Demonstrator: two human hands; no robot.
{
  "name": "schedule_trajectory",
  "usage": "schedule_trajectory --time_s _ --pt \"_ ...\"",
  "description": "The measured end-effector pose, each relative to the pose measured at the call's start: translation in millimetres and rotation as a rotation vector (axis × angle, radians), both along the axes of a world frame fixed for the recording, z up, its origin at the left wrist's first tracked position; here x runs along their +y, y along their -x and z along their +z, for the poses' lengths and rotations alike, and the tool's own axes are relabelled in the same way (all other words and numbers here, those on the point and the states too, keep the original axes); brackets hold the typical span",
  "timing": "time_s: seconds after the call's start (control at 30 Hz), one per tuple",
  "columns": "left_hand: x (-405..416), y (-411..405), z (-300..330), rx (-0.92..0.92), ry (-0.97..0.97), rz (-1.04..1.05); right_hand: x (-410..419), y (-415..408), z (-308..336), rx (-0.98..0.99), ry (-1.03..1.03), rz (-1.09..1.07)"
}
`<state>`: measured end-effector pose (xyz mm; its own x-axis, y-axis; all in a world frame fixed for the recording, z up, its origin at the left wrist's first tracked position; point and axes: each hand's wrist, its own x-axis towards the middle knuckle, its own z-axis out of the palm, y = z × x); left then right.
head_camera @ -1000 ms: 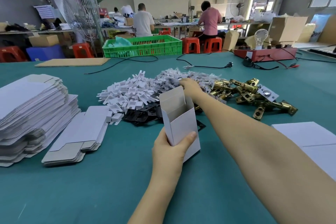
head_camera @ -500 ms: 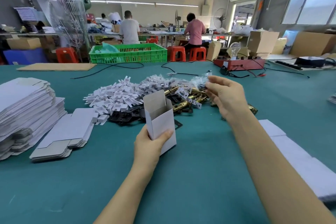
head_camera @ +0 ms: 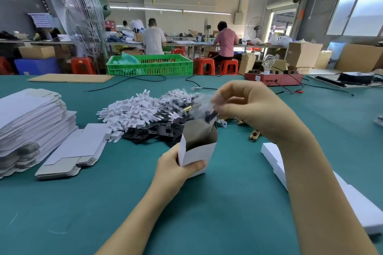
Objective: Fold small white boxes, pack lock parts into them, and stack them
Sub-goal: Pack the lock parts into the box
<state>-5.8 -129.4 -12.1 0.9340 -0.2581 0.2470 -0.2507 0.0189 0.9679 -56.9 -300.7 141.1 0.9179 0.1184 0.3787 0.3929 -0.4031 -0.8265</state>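
One small bag (head_camera: 204,107) in right hand (head_camera: 248,107) grip, above box (head_camera: 196,147).

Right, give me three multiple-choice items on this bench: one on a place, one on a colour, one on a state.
1. Where does the flat box stack lie?
A. left of the held box
B. right of it
C. in the crate

2. What colour is the crate?
A. red
B. green
C. blue

3. How is the box in the left hand?
A. top open
B. taped shut
C. crushed flat

Answers:
1 A: the stack sits at the table's left edge.
2 B: its mesh walls are green.
3 A: the flap stands up and the dark inside shows, while the right hand holds a small bag over it.
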Motion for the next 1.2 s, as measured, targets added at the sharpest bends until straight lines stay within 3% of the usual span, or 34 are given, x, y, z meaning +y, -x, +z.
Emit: schedule_trajectory --time_s 0.1,0.2,0.53,0.77,1.0,1.2 --pt "-1 0 -1 -0.021 -0.004 -0.015 11 1 1 -0.013 0.389 0.008" --pt "-1 -2 -2 -0.020 -0.015 -0.001 20 -2 0 -0.047 0.551 -0.059" --pt "0 -1 0 0.012 0.010 0.003 37 -6 -9 -0.162 0.698 -0.196" --pt "1 -1 3 0.049 0.060 0.007 46 -14 -22 -0.242 0.787 -0.406" --pt "1 0 4 0.062 0.055 0.002 40 -18 -22 0.010 0.858 -0.100" --pt "1 -1 3 0.063 0.059 -0.017 37 -18 -19 -0.115 0.790 -0.120"
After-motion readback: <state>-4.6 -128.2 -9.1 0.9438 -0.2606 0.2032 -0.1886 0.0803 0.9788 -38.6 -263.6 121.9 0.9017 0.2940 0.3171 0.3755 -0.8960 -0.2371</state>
